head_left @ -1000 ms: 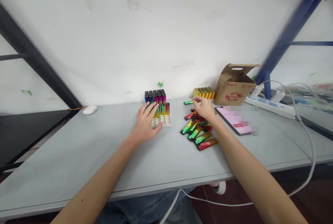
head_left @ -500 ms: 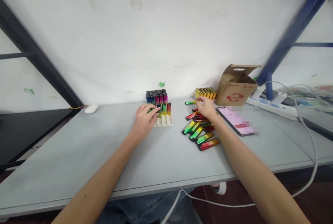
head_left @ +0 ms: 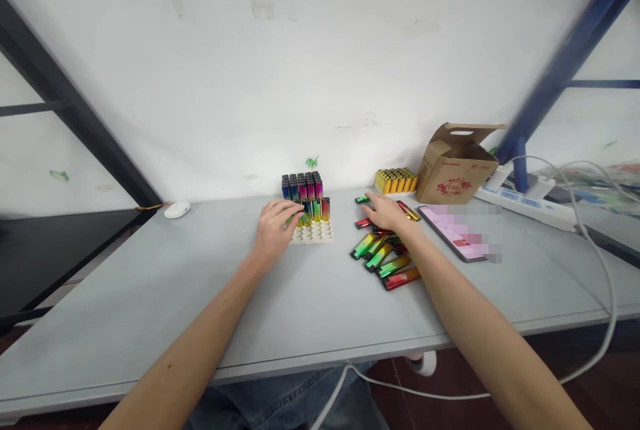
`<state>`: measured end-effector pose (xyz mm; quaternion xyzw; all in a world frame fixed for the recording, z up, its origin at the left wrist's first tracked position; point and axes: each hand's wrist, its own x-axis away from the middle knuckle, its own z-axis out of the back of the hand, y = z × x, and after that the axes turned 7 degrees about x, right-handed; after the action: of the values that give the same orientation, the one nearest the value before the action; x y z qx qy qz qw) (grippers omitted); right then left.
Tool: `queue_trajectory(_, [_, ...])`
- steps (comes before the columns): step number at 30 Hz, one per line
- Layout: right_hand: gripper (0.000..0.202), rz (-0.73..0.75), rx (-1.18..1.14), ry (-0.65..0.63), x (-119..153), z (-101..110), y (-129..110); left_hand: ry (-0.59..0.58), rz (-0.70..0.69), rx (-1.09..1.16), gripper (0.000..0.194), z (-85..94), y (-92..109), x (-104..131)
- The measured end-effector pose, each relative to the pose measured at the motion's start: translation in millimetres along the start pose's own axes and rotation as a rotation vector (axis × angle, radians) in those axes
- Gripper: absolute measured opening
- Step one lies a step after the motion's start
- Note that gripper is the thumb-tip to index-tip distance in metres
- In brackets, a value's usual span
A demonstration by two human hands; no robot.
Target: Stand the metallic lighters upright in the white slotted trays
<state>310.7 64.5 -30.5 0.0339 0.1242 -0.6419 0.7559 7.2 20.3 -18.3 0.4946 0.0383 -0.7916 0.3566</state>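
My left hand (head_left: 275,223) is at the front of a white perforated tray (head_left: 315,235). Its thumb and forefinger pinch a green-yellow lighter (head_left: 305,218) over the holes. Beside those fingertips, a red-yellow lighter (head_left: 326,209) stands upright in the row. Behind it is a block of upright blue and purple lighters (head_left: 302,185). My right hand (head_left: 384,211) hovers low over a loose pile of lighters (head_left: 379,257), thumb and forefinger apart. Its fingertips are close to a green lighter (head_left: 362,199) lying at the pile's far left; contact is hard to make out.
Yellow lighters (head_left: 396,181) stand grouped by the wall, left of an open cardboard box (head_left: 454,173). Right of the pile lie a phone (head_left: 450,233) and a white power strip (head_left: 530,209) with cables. A white rounded object (head_left: 177,210) rests at the left.
My right hand has shifted left and slightly nearer across the pile, uncovering a red-gold lighter to its right. My left hand stays at the tray, only slightly moved.
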Motion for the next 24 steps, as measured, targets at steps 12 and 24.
queue_trajectory(12, [0.036,0.051,0.035,-0.04,-1.3,1.2,-0.7,-0.283,0.061,-0.136,0.047,-0.4,5.3,5.8])
queue_trajectory(24, [0.037,-0.036,0.016,0.012,0.7,7.3,-1.3,-0.236,0.38,-0.02,0.08,0.6,7.6,9.9])
